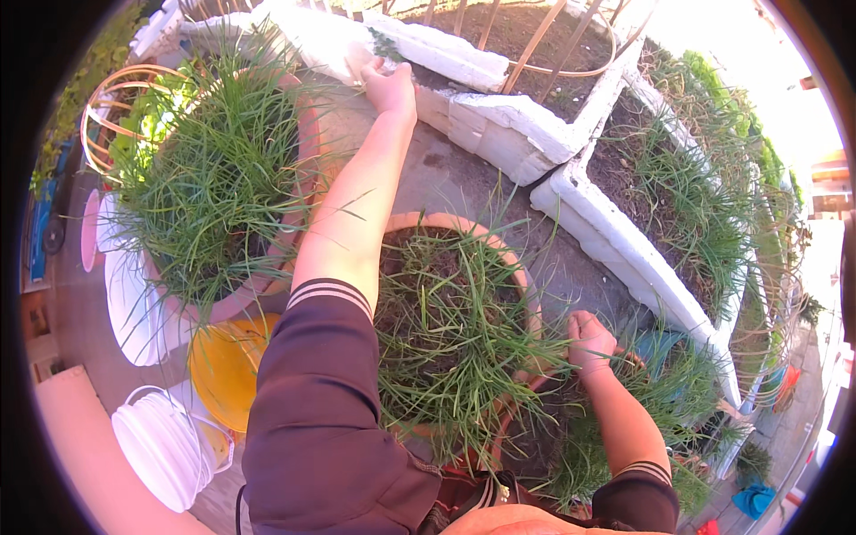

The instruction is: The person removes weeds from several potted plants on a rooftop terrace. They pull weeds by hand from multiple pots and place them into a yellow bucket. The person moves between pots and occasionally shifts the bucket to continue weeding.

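Observation:
My left hand (389,90) reaches far forward to the white, rough-walled planter box (441,114). Its fingers are curled near the box's rim, and glare hides whether anything is between them. A small leafy green plant (384,43) grows just beyond it. Lower right, my right hand (591,342) is curled in a fist beside a round terracotta-coloured pot (528,294). Long, thin chive-like leaves (461,328) spill over this pot's rim and reach the right hand. Whether the fist grips any of them cannot be made out.
Left stands a larger pot (309,134) of dense chive-like leaves (214,160). Below it are a yellow bucket (227,374) and white buckets (164,448). Another white planter (622,247) runs along the right. Wooden stakes (531,47) rise at the back. A further planted pot (535,428) sits close before me.

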Demonstrator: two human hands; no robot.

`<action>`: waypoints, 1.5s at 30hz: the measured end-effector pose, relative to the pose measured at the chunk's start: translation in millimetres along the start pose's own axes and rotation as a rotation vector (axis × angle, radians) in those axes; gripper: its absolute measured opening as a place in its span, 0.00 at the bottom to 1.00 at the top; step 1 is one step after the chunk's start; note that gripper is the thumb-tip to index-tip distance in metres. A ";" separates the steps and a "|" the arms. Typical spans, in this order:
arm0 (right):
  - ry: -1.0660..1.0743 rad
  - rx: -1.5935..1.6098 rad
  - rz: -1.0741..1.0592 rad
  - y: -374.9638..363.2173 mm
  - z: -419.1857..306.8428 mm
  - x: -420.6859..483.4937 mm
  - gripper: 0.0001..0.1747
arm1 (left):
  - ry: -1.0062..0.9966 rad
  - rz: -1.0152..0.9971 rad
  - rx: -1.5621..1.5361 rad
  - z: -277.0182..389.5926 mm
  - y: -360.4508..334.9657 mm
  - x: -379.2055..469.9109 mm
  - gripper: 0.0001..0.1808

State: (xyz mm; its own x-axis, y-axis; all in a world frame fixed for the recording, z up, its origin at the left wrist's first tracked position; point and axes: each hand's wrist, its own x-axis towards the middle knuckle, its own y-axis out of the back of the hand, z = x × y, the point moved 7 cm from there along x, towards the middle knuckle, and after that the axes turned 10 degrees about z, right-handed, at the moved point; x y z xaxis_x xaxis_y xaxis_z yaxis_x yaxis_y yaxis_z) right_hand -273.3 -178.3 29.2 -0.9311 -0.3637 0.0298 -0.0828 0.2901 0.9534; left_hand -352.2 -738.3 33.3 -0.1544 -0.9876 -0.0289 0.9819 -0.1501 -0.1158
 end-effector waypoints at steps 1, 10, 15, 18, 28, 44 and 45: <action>0.005 0.008 0.013 1.6 0.8 -0.6 0.08 | -0.150 -0.022 0.251 3.8 -1.6 1.3 0.33; 0.056 0.009 -0.007 7.3 -6.2 2.6 0.06 | -0.427 -0.150 0.940 13.6 -32.2 45.7 0.36; 0.062 -0.007 -0.032 6.5 -5.5 1.7 0.06 | -0.599 -0.136 1.027 -4.1 -28.8 53.6 0.16; 0.051 -0.009 -0.037 7.4 -5.1 1.2 0.06 | -0.683 -0.141 0.824 -9.0 -21.9 54.5 0.09; 0.045 -0.028 -0.040 6.8 -5.9 2.4 0.06 | -0.718 -0.059 0.910 -4.9 -24.8 36.0 0.15; 0.023 0.025 -0.016 6.7 2.0 -3.4 0.07 | -0.870 -0.291 1.280 0.1 -64.7 35.4 0.13; 0.049 0.032 -0.010 7.2 -2.8 -0.3 0.07 | -0.865 -0.267 1.290 6.8 -57.9 41.8 0.13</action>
State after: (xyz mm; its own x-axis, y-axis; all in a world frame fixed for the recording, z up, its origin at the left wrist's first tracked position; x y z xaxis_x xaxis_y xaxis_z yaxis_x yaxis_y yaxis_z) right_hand -272.6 -178.5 36.9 -0.9117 -0.4093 0.0353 -0.1043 0.3138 0.9438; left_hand -414.8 -771.2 45.5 -0.6682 -0.5855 0.4590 0.4362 0.1915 0.8792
